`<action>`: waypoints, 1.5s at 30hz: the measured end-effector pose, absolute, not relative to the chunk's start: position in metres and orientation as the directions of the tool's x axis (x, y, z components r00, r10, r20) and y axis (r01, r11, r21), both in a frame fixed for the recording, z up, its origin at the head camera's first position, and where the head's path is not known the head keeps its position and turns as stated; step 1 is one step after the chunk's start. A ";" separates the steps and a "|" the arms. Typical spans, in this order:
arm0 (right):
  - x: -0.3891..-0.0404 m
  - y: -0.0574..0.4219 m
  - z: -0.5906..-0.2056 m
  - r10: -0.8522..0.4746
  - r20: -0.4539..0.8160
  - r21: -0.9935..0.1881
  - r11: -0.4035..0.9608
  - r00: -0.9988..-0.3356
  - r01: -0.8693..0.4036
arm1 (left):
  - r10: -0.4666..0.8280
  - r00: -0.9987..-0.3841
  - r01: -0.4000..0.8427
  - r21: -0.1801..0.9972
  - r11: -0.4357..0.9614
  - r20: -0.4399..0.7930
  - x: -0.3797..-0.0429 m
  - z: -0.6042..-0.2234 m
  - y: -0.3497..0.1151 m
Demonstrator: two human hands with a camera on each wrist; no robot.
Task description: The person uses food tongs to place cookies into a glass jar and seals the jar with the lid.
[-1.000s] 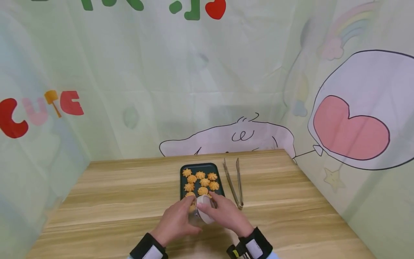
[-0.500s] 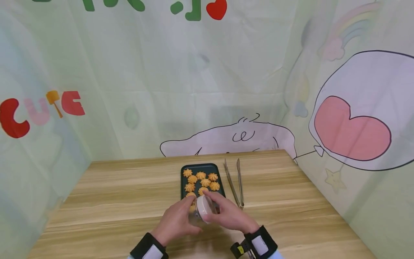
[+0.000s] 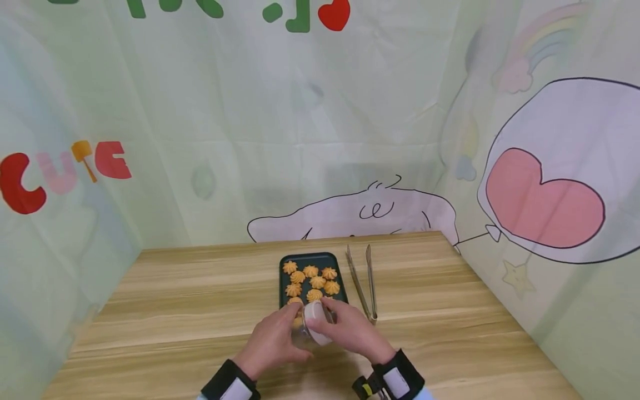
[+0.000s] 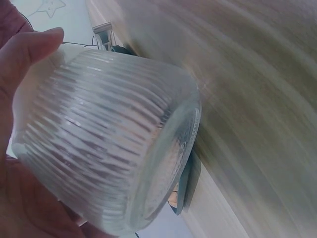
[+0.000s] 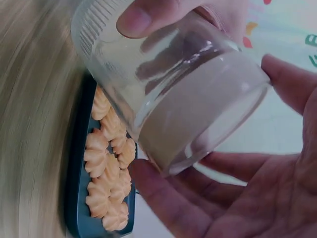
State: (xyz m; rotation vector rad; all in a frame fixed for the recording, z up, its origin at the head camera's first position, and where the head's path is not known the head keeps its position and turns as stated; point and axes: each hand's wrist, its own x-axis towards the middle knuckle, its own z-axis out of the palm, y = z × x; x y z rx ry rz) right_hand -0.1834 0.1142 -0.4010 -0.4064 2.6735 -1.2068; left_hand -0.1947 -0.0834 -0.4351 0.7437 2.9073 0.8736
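Observation:
A ribbed clear glass jar is tilted on its side above the near end of the baking tray. My left hand holds its body, fingers on one side and thumb on the other. A white lid sits on the jar's mouth, facing right. My right hand grips the rim of that lid with thumb and fingertips. In the right wrist view, glass shows clear between lid and left fingers. Several piped cookies lie on the dark tray, the nearest partly hidden by my hands.
Metal tongs lie spread just right of the tray, hinge end toward me. The wood-grain table ends at a printed cloth backdrop behind and on both sides.
My right hand turned about the lid and shifted slightly right, then came back near its earlier pose. The left hand and the jar stay almost still. Tray and tongs have not moved.

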 end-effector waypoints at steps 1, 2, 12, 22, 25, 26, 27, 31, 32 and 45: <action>-0.184 0.116 -0.402 -0.338 -0.043 -0.759 0.623 -0.940 -0.189 | 0.448 -0.887 0.435 0.528 0.730 0.113 -0.195 -0.435 -0.083; -0.184 0.118 -0.402 -0.359 -0.034 -0.764 0.611 -0.933 -0.207 | 0.448 -0.887 0.433 0.529 0.730 0.108 -0.195 -0.436 -0.083; -0.189 0.128 -0.408 -0.453 -0.015 -0.831 0.502 -0.891 -0.241 | 0.445 -0.889 0.435 0.512 0.740 0.112 -0.195 -0.436 -0.083; -0.184 0.109 -0.395 -0.238 -0.096 -0.715 0.692 -0.966 -0.099 | 0.445 -0.890 0.424 0.533 0.732 0.096 -0.196 -0.436 -0.083; -0.184 0.111 -0.395 -0.294 -0.056 -0.708 0.686 -0.954 -0.170 | 0.445 -0.891 0.420 0.538 0.730 0.093 -0.195 -0.436 -0.083; -0.184 0.112 -0.396 -0.312 -0.043 -0.713 0.675 -0.949 -0.190 | 0.445 -0.891 0.420 0.540 0.730 0.091 -0.195 -0.436 -0.083; -0.184 0.114 -0.397 -0.332 -0.030 -0.721 0.661 -0.943 -0.210 | 0.445 -0.891 0.420 0.538 0.731 0.091 -0.195 -0.435 -0.083; -0.185 0.122 -0.401 -0.395 0.000 -0.767 0.589 -0.919 -0.253 | 0.442 -0.893 0.414 0.535 0.736 0.082 -0.195 -0.435 -0.084; -0.185 0.123 -0.402 -0.405 0.001 -0.780 0.572 -0.914 -0.254 | 0.442 -0.893 0.414 0.534 0.737 0.082 -0.194 -0.434 -0.083; -0.187 0.121 -0.400 -0.346 -0.071 -0.804 0.575 -0.936 -0.152 | 0.438 -0.894 0.422 0.519 0.743 0.099 -0.195 -0.436 -0.083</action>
